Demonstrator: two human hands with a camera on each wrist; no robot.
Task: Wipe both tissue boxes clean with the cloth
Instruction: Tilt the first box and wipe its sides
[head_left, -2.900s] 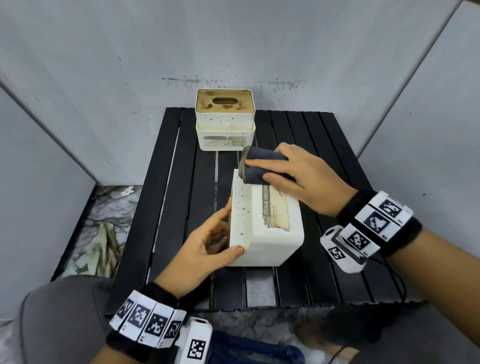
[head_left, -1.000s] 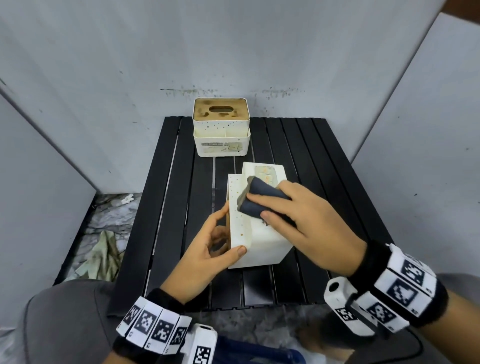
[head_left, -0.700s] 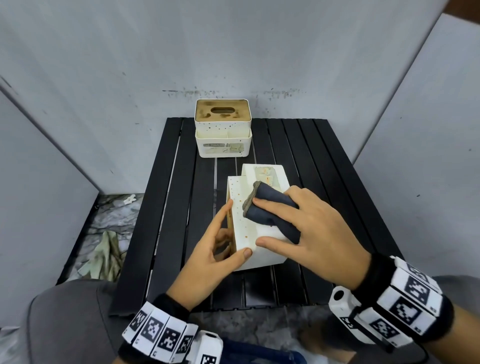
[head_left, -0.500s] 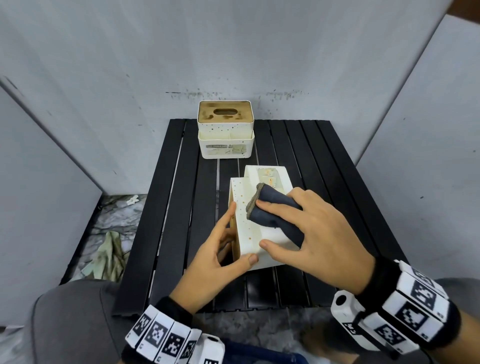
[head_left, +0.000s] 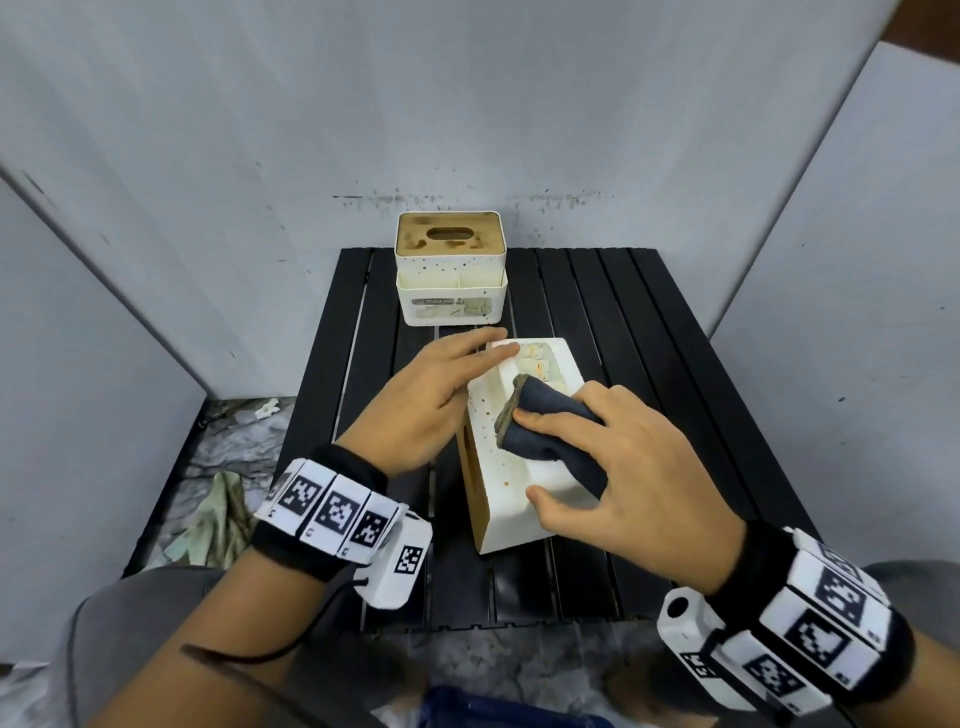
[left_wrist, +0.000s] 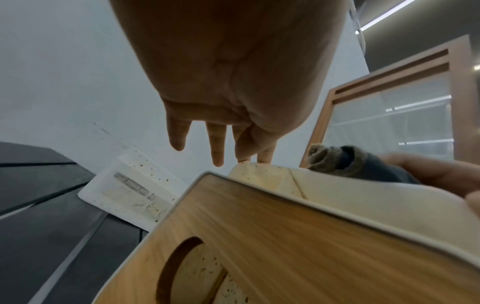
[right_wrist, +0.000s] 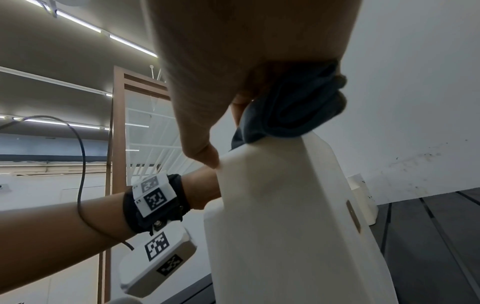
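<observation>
A white speckled tissue box (head_left: 519, 483) lies on its side in the middle of the black slatted table (head_left: 649, 338), its wooden lid (left_wrist: 285, 236) facing left. My right hand (head_left: 639, 467) holds a folded dark blue cloth (head_left: 545, 441) against the box's upward side, thumb on the box's near edge. My left hand (head_left: 441, 384) reaches past the lid side with straight fingers whose tips touch the box's far corner (left_wrist: 257, 162). The second tissue box (head_left: 451, 275) stands upright at the table's back edge, its wooden top stained.
Grey panels close in the table at the back, left and right. A crumpled greenish rag (head_left: 223, 514) lies on the floor to the left of the table. Bare slats run along the right of the near box.
My left hand has left the near lid edge of the box and stretched forward to its far corner. The cloth has slid from the box's far end toward me along the upper side.
</observation>
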